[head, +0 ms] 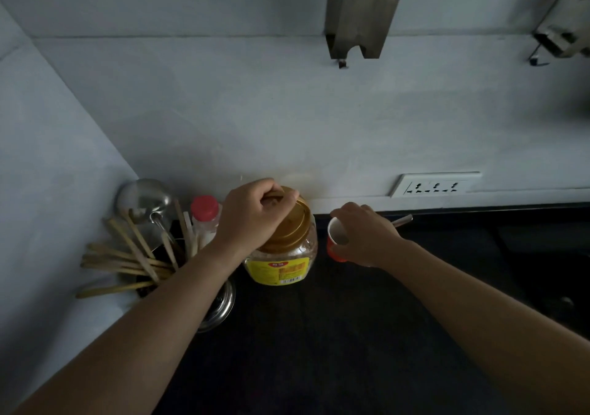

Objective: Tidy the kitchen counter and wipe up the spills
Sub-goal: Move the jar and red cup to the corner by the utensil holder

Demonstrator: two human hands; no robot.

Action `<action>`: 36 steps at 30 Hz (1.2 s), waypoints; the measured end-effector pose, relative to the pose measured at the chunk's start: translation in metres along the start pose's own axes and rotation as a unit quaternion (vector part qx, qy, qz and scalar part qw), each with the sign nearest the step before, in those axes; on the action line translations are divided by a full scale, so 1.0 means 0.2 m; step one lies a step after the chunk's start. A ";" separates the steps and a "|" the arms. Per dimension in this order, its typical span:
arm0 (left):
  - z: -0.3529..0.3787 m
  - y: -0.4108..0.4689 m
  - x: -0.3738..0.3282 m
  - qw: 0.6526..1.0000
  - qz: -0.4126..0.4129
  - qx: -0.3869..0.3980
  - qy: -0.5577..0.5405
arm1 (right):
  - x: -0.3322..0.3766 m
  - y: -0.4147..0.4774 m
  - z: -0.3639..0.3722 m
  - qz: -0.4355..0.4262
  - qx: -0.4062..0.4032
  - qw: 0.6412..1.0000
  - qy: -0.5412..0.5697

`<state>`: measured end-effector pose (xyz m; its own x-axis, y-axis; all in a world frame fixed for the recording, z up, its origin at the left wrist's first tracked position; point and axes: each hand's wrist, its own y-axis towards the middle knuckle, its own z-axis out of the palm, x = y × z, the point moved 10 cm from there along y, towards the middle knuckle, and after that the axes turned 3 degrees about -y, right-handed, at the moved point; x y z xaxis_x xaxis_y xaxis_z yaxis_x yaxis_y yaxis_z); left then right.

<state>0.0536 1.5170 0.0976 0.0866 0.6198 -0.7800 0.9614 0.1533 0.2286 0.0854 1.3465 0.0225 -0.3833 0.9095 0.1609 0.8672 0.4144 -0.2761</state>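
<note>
While my left hand [252, 213] grips the gold lid of the one jar [282, 255] and my right hand [364, 236] holds the one red cup [335, 239] beside it, both stand at the dark bench's [319, 335] back edge; tidying looks underway, with wiping not yet begun and no cloth in view.
</note>
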 end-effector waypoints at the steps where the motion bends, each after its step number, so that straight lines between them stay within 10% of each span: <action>1: 0.00 -0.01 0.00 1.000 0.005 -0.004 -0.003 | 0.00 0.01 0.00 0.000 0.000 1.000 0.000; 17: 0.03 -0.05 0.00 0.998 0.048 0.027 -0.004 | -0.04 0.10 0.27 -0.004 0.050 0.998 -0.024; 36: 0.04 -0.19 0.07 0.999 -0.006 0.034 0.041 | -0.38 -0.36 0.35 0.126 -0.154 0.950 0.239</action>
<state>0.0203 1.5144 0.0727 0.0552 0.6794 -0.7317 0.9780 0.1107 0.1766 0.0297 1.2490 -0.0358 -0.0260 0.8292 0.5583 0.9925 0.0883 -0.0849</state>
